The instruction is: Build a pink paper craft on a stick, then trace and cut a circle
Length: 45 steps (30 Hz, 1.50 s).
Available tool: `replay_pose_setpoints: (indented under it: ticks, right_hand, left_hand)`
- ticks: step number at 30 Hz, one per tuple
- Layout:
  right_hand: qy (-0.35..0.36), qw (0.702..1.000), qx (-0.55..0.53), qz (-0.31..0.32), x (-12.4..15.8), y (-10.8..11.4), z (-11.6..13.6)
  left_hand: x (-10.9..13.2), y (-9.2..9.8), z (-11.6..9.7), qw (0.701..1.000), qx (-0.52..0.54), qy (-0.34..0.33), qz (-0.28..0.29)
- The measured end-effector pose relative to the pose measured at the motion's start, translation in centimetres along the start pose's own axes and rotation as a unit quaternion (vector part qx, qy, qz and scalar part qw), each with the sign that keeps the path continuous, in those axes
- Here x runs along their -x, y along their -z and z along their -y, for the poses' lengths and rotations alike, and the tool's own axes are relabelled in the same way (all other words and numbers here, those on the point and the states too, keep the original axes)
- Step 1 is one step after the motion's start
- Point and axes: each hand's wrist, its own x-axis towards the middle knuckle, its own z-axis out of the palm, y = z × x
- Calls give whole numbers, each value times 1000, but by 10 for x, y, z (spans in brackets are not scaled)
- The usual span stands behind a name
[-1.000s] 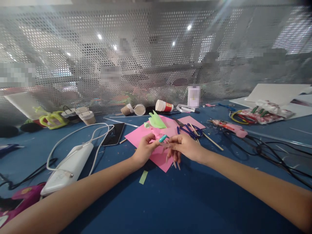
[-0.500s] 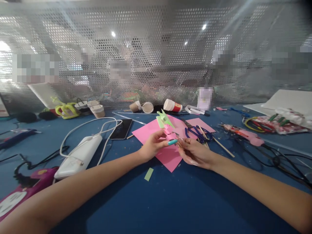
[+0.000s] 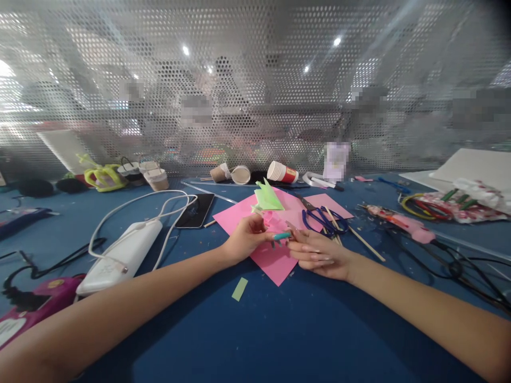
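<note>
The left hand [image 3: 247,236] pinches a small pink paper piece [image 3: 272,217] between thumb and fingers; the right hand [image 3: 319,255] has its fingers curled, thumb and fingertips meeting just beside the left thumb's teal nail, though I cannot tell what they grip; the pink piece is held over a pink sheet [image 3: 277,271], in front of a folded green paper [image 3: 268,199].

The stacked paper cups [image 3: 277,172] lie on their side, showing a red band with a pale mark too small to read; the upright card [image 3: 335,161] is pixelated; the purple box [image 3: 50,287] at lower left bears a white label whose writing is unreadable.

The blue table [image 3: 255,335] runs back to a perforated metal screen [image 3: 239,80]; the widest open room lies between the forearms, nearer than the sheet's front corner, with a green strip [image 3: 239,289] near that corner; on the right, scissors [image 3: 325,219] and a pink tool [image 3: 407,226] crowd the space beyond the forearm; on the left, a phone [image 3: 197,211] and a white power block [image 3: 122,260] do likewise.
</note>
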Motion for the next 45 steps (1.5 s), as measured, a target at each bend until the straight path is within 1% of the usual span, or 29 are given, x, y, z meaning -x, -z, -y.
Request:
replay_pose_setpoints:
  ticks: [3, 9, 13, 18, 21, 24, 28, 32, 36, 38, 40, 43, 45]
  right_hand:
    - [19, 1000, 15, 7, 2, 2, -3]
    - [40, 998, 45, -10, 0, 2, -7]
    - [52, 997, 54, 5, -1, 0, -7]
    - [44, 996, 71, 4, 0, 1, -6]
    - [45, 995, 89, 3, 0, 3, -6]
    - [51, 992, 110, -23, -1, 6, -6]
    - [66, 984, 147, -83, -1, 9, -4]
    - [89, 979, 133, -130, -2, 12, -2]
    - [90, 977, 95, -167, -5, 16, -3]
    - [98, 976, 80, -179, -6, 18, -3]
    - [103, 975, 76, -184, -7, 20, -4]
    - [112, 973, 81, -186, -7, 20, -4]
    - [121, 972, 86, -181, -6, 19, -4]
  left_hand:
    - [0, -1, -2, 1000, 3, 4, 11]
    - [-1, -1, -1, 1000, 0, 4, 5]
    - [-2, -1, -1, 1000, -6, 23, 11]
    - [-1, 0, -3, 997, -26, 62, -30]
    - [0, 2, -2, 997, -33, 68, -30]
    - [0, 2, 1, 998, -37, 59, -5]
    - [0, 1, 3, 997, -60, 45, 35]
    - [1, 1, 3, 994, -104, 31, 34]
    - [2, 3, 5, 988, -154, 23, 18]
    - [2, 4, 7, 982, -187, 17, -2]
    - [2, 4, 8, 982, -187, 13, -10]
    - [3, 2, 5, 990, -139, 4, 10]
    - [3, 1, 2, 992, -127, 0, 25]
